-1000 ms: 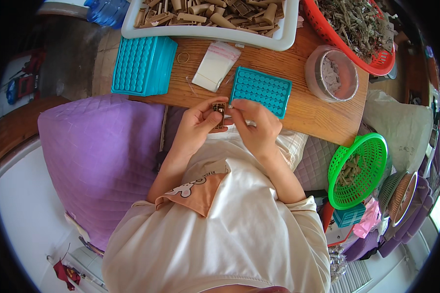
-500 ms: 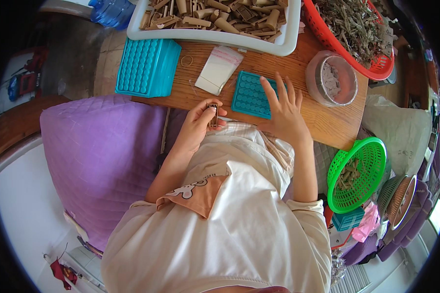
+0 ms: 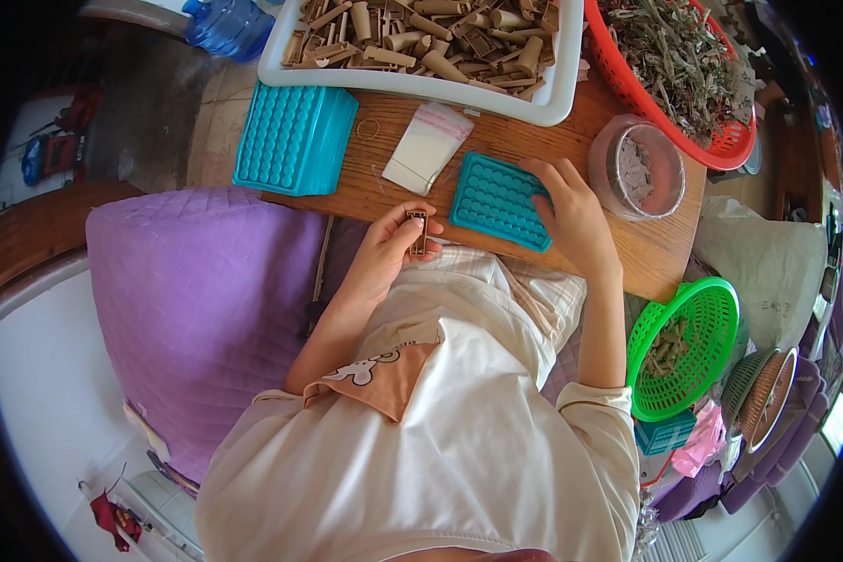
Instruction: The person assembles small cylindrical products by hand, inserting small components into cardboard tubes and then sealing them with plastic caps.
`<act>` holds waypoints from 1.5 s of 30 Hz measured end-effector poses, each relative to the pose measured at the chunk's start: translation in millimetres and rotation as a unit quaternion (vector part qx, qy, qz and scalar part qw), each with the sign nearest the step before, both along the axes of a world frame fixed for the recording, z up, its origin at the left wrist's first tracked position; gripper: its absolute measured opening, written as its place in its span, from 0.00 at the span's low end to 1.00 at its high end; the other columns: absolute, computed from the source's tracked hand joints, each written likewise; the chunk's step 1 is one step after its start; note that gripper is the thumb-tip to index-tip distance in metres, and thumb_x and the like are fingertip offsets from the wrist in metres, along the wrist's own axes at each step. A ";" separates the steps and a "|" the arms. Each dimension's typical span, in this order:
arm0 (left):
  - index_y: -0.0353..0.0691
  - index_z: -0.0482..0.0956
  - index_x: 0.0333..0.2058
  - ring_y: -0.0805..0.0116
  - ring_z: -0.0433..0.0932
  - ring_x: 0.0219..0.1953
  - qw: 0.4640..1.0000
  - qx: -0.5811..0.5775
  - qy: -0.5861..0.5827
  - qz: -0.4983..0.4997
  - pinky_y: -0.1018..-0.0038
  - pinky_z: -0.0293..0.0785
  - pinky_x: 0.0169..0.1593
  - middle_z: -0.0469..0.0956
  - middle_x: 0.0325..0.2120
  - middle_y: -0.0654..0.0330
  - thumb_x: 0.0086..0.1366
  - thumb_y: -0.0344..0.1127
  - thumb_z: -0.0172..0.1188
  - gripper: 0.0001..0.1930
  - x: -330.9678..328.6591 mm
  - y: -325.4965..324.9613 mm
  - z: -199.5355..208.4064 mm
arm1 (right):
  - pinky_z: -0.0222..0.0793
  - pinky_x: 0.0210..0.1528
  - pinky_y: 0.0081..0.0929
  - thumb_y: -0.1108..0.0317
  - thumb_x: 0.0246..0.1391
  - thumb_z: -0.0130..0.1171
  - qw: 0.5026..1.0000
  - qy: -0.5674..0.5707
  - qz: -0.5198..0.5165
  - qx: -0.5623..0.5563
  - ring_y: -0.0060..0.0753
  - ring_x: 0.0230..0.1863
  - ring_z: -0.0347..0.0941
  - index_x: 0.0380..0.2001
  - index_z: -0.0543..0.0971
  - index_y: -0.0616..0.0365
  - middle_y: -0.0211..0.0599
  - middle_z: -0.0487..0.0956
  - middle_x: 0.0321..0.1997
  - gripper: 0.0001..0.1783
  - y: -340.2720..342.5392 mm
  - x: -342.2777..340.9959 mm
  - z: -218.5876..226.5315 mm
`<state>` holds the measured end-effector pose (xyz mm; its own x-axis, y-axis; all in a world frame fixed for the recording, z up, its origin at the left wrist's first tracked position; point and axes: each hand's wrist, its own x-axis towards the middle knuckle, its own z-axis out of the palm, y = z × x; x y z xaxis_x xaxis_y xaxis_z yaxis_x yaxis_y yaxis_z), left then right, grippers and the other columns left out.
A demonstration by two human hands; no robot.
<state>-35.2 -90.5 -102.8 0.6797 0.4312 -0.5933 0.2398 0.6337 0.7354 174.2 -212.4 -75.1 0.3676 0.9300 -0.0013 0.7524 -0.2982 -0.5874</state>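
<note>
My left hand is closed around a small brown plastic part, held upright just off the table's near edge. The part is narrow, with openings in its face, and the thumb presses on it. My right hand has its fingers bent over the right side of a flat teal tray dotted with rows of round bumps. Thumb and fingertips touch the tray there, and the hand hides that edge. Behind the tray lies a clear plastic packet with a pale, whitish content.
A stack of teal trays stands at the left. A white bin of brown plastic pieces sits behind. To the right are a tub of pale bits, a red basket of dry scraps and a green basket.
My right hand was spread over the tray; it has moved to the tray's right side and its fingers have curled. My left hand keeps the brown part. The whole view has shifted slightly.
</note>
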 end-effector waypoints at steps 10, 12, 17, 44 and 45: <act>0.38 0.66 0.43 0.72 0.75 0.28 0.992 0.044 -0.070 0.093 0.79 0.72 0.31 0.73 0.32 0.58 0.61 0.34 0.43 0.12 -43.9 25.2 31.5 | 0.63 0.38 0.20 0.83 0.45 0.43 0.849 0.463 -0.080 0.243 0.22 0.36 0.67 0.42 0.69 0.61 0.32 0.71 0.39 0.18 15.6 3.2 25.6; 0.37 0.66 0.43 0.70 0.75 0.28 0.982 0.080 -0.102 0.141 0.78 0.72 0.31 0.73 0.31 0.57 0.61 0.33 0.44 0.13 -50.8 31.1 43.9 | 0.63 0.38 0.19 0.82 0.46 0.42 0.806 0.508 -0.119 0.281 0.21 0.36 0.67 0.41 0.70 0.62 0.31 0.71 0.38 0.17 28.8 -9.9 27.2; 0.34 0.67 0.42 0.71 0.75 0.28 0.938 0.237 -0.126 0.219 0.78 0.72 0.32 0.73 0.31 0.56 0.60 0.30 0.44 0.12 -61.8 46.0 76.2 | 0.63 0.36 0.15 0.77 0.49 0.42 0.662 0.709 -0.134 0.204 0.19 0.33 0.67 0.39 0.73 0.60 0.31 0.72 0.34 0.14 71.0 -65.9 14.6; 0.45 0.70 0.39 0.62 0.76 0.30 0.510 0.788 0.345 -0.009 0.70 0.72 0.29 0.76 0.31 0.61 0.56 0.35 0.50 0.10 -16.5 129.0 38.6 | 0.65 0.34 0.28 0.63 0.36 0.57 0.959 -0.083 -0.020 0.270 0.33 0.34 0.66 0.39 0.72 0.56 0.34 0.70 0.44 0.21 173.2 -134.7 -16.3; 0.45 0.70 0.39 0.62 0.76 0.30 0.511 0.787 0.346 -0.010 0.70 0.72 0.29 0.76 0.31 0.61 0.56 0.35 0.50 0.10 -15.9 128.9 37.2 | 0.65 0.33 0.28 0.63 0.36 0.56 0.964 -0.073 -0.021 0.256 0.33 0.33 0.66 0.39 0.72 0.56 0.32 0.70 0.46 0.21 172.3 -134.5 -17.8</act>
